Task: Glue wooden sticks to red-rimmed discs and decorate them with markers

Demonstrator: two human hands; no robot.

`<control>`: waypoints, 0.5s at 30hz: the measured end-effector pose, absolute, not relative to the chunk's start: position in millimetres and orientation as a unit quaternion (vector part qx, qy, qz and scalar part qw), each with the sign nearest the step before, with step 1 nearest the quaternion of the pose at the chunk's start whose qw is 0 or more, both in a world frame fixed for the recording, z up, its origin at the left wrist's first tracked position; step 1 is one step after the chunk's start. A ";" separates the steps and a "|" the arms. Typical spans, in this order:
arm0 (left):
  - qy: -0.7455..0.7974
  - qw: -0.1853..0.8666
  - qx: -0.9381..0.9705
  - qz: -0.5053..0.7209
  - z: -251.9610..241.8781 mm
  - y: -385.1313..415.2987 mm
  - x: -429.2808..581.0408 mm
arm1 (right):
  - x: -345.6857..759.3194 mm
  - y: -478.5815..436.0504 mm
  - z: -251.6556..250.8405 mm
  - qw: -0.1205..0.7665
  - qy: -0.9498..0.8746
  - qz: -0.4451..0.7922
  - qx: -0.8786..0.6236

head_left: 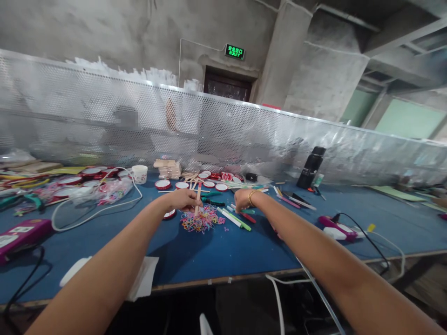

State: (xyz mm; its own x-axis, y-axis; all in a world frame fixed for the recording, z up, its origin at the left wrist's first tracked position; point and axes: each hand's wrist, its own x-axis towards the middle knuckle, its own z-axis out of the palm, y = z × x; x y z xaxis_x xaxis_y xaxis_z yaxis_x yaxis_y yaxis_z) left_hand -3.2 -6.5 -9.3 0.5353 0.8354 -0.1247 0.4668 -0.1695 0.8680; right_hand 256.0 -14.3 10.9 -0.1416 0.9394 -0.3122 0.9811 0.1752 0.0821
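Left hand [183, 200] pinches a wooden stick [198, 194] above the rubber band pile [202, 219] on the surface [216, 253]. Right hand [242, 200] curls just right of the pile, grip unclear. White cup [139, 174], contents hidden, far left.

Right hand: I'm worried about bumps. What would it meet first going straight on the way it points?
Probably the green-handled tool just beyond the right hand, before the wooden stick; depth is unclear.

Stretches wide in blue as a worktop [216, 253]. Carries a heap of coloured rubber bands [202, 219] mid-surface with markers [234, 217] just beside, plus red-rimmed discs [162, 184], a white cup [139, 174], a black bottle [310, 167] and a pink corded tool [337, 229].
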 end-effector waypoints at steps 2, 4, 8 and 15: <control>0.443 0.475 0.734 0.199 -8.5 -6.9 -3.1 | 263.3 -16.4 21.5 0.142 0.753 -0.086 0.637; 0.441 0.479 0.732 0.201 -7.7 -7.6 -2.8 | 270.0 -20.0 38.1 0.121 0.763 -0.112 0.624; 0.438 0.475 0.733 0.214 -6.3 -9.0 -2.8 | 264.4 -35.4 71.3 -0.152 0.814 -0.334 0.450; 0.450 0.467 0.721 0.247 -5.6 -9.2 -6.8 | 191.4 -56.1 51.3 -0.507 0.616 -0.569 0.202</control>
